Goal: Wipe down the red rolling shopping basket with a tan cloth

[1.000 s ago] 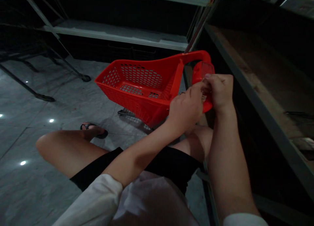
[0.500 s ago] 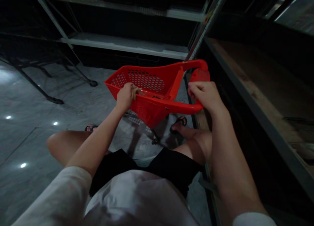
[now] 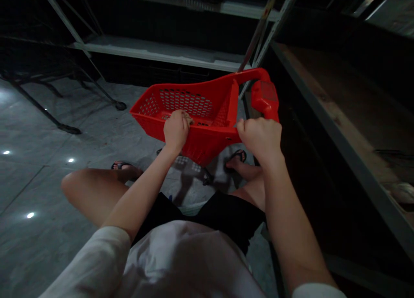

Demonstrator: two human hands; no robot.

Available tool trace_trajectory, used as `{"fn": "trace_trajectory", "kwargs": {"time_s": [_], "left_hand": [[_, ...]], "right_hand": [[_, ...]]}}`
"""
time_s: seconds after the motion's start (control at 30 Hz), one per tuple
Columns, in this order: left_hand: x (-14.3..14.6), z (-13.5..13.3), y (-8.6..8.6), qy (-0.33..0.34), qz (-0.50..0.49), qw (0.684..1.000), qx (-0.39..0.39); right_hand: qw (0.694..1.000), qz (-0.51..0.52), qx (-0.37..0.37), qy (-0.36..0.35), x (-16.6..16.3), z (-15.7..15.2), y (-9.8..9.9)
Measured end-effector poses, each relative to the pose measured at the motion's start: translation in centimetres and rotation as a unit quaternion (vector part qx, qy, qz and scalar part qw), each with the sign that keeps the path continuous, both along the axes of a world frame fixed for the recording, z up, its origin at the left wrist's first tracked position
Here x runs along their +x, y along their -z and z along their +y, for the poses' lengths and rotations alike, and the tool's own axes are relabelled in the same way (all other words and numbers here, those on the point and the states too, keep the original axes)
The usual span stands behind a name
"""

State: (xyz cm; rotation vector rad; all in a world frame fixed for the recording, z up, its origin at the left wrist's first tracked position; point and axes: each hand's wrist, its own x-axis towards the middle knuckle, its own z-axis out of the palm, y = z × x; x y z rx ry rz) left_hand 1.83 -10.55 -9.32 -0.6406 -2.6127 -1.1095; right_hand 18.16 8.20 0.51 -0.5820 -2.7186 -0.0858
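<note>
A red plastic cart basket (image 3: 194, 100) with perforated walls hangs in front of me, above my knees. My left hand (image 3: 176, 130) is closed over the basket's near rim. My right hand (image 3: 260, 138) is closed round the near side bar that runs up to the red handle (image 3: 265, 97). I am seated low on the floor, legs bent, feet in sandals below the basket. A dark metal frame (image 3: 181, 160) shows under the basket.
Grey metal shelving (image 3: 155, 52) runs across the back. A wooden shelf with a metal edge (image 3: 339, 117) stands close on the right. Black metal legs (image 3: 64, 127) rest on the shiny tiled floor at the left.
My left hand left the handle, where both hands were together, and took the basket's near rim. My right hand slid down the bar toward the basket. The basket shifted slightly left.
</note>
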Motion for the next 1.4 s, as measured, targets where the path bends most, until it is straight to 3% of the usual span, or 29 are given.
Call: {"fn": "trace_trajectory", "kwargs": {"time_s": [0.23,0.37,0.47,0.6,0.73,0.83,1.0,1.1,1.17,1.23,1.4], "left_hand": [[7.1,7.4,-3.2,0.069,0.071,0.995,-0.023],[8.0,11.6,-5.1,0.132,0.108,0.984,-0.041],[7.2,11.8,-4.8,0.145,0.090,0.985,-0.039],[5.4,7.3,-1.9,0.118,0.074,0.990,-0.027],[3.1,-0.3,1.8,0.064,0.063,0.996,-0.018],[1.2,-6.4,3.5,0.038,0.056,0.997,-0.039],[-2.3,-15.7,4.1,-0.033,0.098,0.992,-0.078],[-3.6,-18.0,3.2,-0.137,0.051,0.987,-0.072],[-3.7,-17.2,2.4,-0.209,0.016,0.976,-0.060],[-3.0,-14.8,1.8,-0.243,0.012,0.968,-0.054],[1.6,-4.3,0.7,-0.208,-0.007,0.976,-0.058]], "right_hand": [[0.999,-0.028,0.018,0.032,-2.9,4.0,0.1],[0.999,0.009,0.014,0.044,-4.1,5.4,0.8],[0.998,0.039,0.010,0.038,-4.8,6.6,1.5],[0.999,0.034,-0.003,0.033,-5.5,7.4,1.7],[0.999,0.009,-0.009,0.047,-5.5,6.6,0.9],[0.998,0.005,0.004,0.065,-5.2,5.9,0.5],[0.999,0.029,-0.030,0.029,-4.9,5.9,0.9],[0.998,0.031,-0.037,0.033,-4.9,5.9,1.1],[0.998,0.019,-0.029,0.060,-4.9,5.5,1.0],[0.996,0.003,-0.017,0.083,-4.8,5.0,0.7],[0.994,-0.028,0.009,0.110,-4.5,3.8,0.3]]}}
